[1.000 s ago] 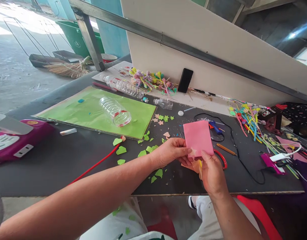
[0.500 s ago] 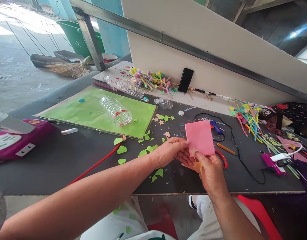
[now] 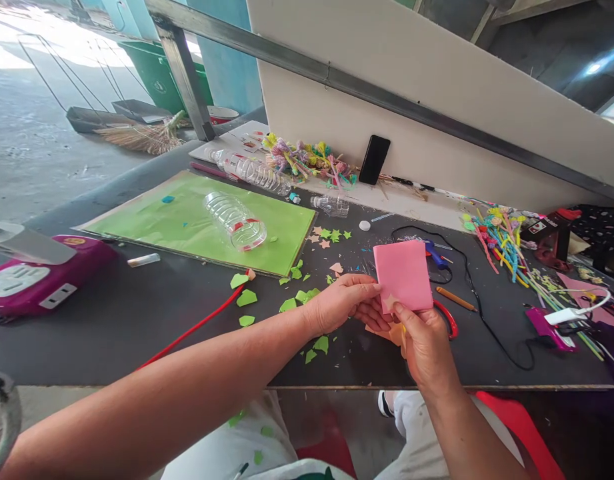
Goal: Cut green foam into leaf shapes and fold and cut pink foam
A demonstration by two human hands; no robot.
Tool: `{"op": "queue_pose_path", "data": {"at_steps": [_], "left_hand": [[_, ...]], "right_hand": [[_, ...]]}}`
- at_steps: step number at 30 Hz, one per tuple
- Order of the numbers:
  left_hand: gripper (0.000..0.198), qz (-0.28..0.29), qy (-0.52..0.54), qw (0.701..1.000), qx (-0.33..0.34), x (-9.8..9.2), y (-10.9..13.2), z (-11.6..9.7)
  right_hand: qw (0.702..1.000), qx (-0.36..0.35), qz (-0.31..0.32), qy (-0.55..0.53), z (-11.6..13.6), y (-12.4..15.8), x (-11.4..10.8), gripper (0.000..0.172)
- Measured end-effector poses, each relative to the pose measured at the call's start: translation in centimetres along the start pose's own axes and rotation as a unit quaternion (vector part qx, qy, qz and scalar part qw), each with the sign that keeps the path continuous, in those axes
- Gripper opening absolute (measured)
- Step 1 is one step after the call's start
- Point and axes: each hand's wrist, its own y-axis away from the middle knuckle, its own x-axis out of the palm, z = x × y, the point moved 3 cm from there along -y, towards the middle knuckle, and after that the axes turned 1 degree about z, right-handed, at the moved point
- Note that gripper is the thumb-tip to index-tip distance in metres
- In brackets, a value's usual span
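Note:
A square of pink paper [image 3: 405, 270] is held up over the front of the table, between both hands. My left hand [image 3: 354, 300] pinches its left edge with the thumb on top. At the lower edge, the thumb of my right hand [image 3: 427, 337] presses a small pale star [image 3: 389, 301] flat against the paper. Red-handled scissors [image 3: 451, 319] show partly behind the right hand. Under the hands lies some orange paper [image 3: 394, 333], mostly covered. Green paper scraps [image 3: 288, 305] are scattered left of the hands, and cut green stars [image 3: 335, 235] lie farther back.
A cut plastic bottle [image 3: 237, 223] rests on the green sheet [image 3: 151, 210]. A blue glue gun [image 3: 437, 257] with a black cord and a brown stick [image 3: 455, 298] lie to the right. A phone [image 3: 374, 160] leans on the back board. Purple power strips [image 3: 49, 277] stand at the sides.
The view has shifted slightly. Both hands keep their grip on the pink paper and star, with no clear change.

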Motion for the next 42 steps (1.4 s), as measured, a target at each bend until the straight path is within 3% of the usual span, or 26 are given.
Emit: {"op": "queue_pose_path", "data": {"at_steps": [5, 12, 17, 23, 29, 36, 42], "left_hand": [[0.030, 0.004, -0.038, 0.999, 0.003, -0.4, -0.1, 0.4], [0.031, -0.013, -0.071, 0.997, 0.004, -0.4, -0.2, 0.4], [0.030, -0.011, -0.063, 0.998, -0.001, -0.4, -0.1, 0.2], [0.028, -0.005, -0.068, 0.998, -0.001, -0.4, -0.1, 0.1], [0.029, -0.013, -0.069, 0.998, 0.004, -0.3, -0.1, 0.1], [0.026, -0.010, -0.064, 0.998, 0.006, -0.4, -0.2, 0.2], [0.022, -0.003, -0.065, 0.998, 0.008, -0.4, -0.2, 0.2]], "right_hand": [[1.000, -0.016, 0.000, 0.004, 0.1, 0.1, 0.1, 0.010], [1.000, -0.003, 0.009, 0.022, 0.1, 0.1, -0.1, 0.013], [1.000, -0.014, -0.015, -0.006, 0.5, 0.0, -0.6, 0.017], [0.995, -0.020, -0.075, 0.058, 0.0, -0.3, -1.8, 0.018], [0.998, -0.013, 0.030, 0.055, 0.6, 0.0, -0.3, 0.016], [0.998, -0.007, 0.010, 0.064, 0.1, 0.0, -0.6, 0.023], [0.999, -0.005, 0.030, 0.033, -0.1, -0.1, -0.4, 0.019]]}}
